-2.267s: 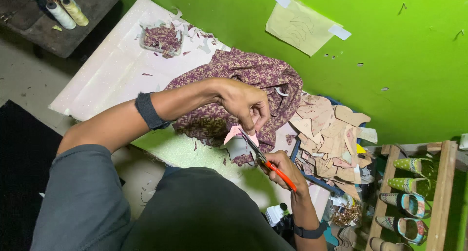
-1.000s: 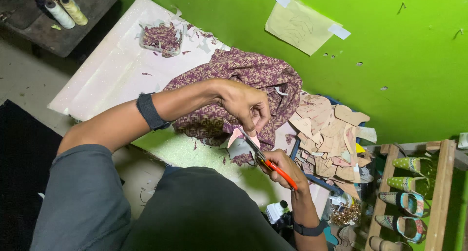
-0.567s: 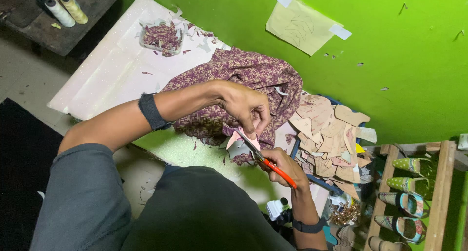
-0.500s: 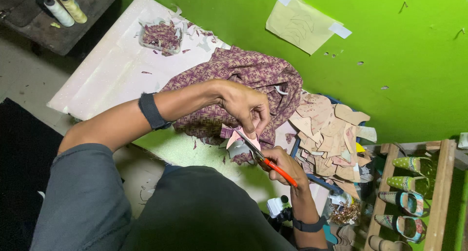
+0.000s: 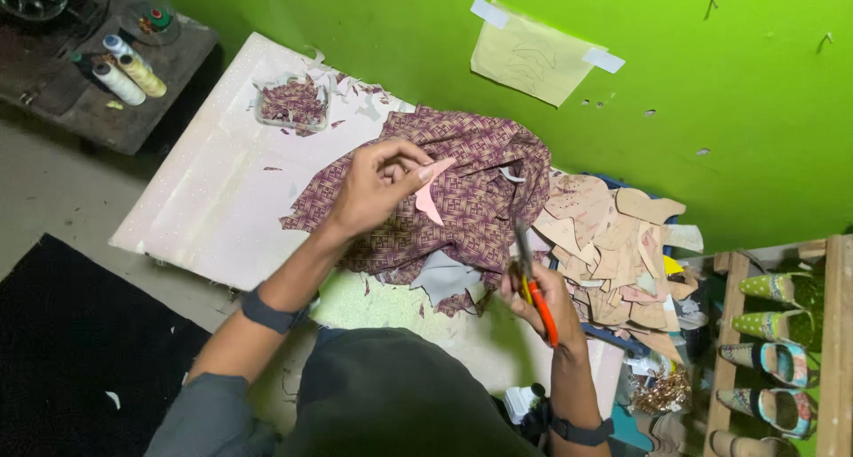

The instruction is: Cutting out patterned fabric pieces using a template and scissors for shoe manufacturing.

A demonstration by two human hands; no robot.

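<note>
The left hand point(image 5: 378, 186) pinches a pink cut piece point(image 5: 428, 193) between thumb and fingertips, raised over the patterned purple fabric point(image 5: 462, 199) heaped mid-board. The right hand point(image 5: 538, 297) is clamped on orange-handled scissors point(image 5: 531, 284), blades pointing up, held near the board's point(image 5: 204, 199) front edge, apart from the piece. The board's left half is bare white surface; its right end is covered by tan cut shapes point(image 5: 613, 244). A clear tray point(image 5: 293, 104) at the far edge holds purple scraps.
</note>
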